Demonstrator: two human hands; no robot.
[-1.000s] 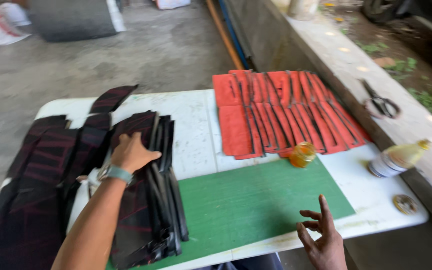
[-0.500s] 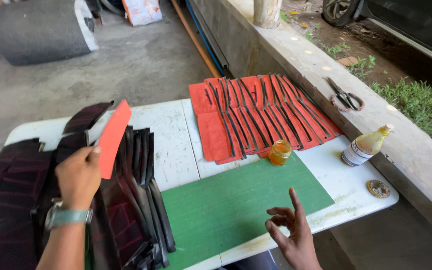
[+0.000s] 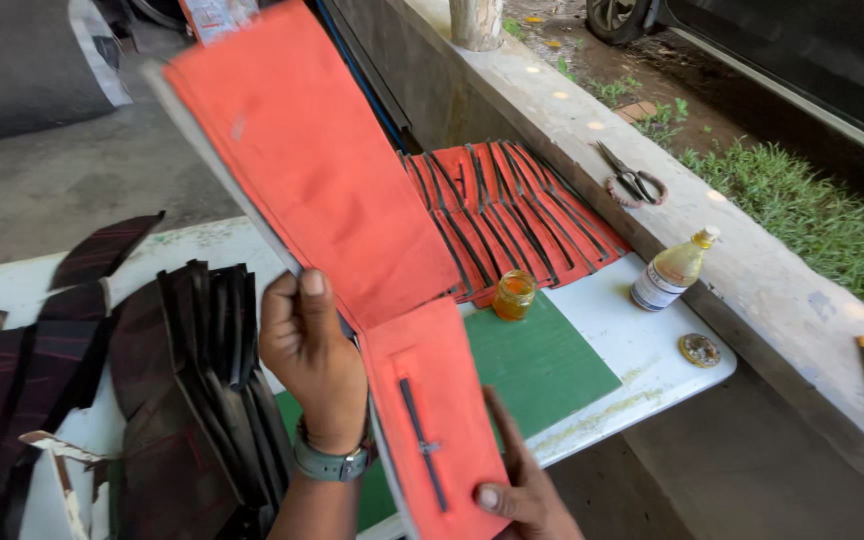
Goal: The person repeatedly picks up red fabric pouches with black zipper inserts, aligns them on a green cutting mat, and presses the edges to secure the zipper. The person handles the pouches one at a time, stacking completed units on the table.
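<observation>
Left hand (image 3: 312,360) and right hand (image 3: 527,490) hold one orange panel (image 3: 322,170); one jar (image 3: 514,295).

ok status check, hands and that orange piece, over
Left hand gripping the long orange fabric piece mid-length, held up over the table. Right hand pinching its lower end by the zipper. Nothing blocking.

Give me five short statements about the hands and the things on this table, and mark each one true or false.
1. Both hands hold the orange fabric piece. True.
2. The left hand wears a wristwatch. True.
3. The scissors lie on the green mat. False: they lie on the concrete ledge.
4. The small jar holds blue liquid. False: amber.
5. The right hand grips the fabric's lower end. True.
</observation>
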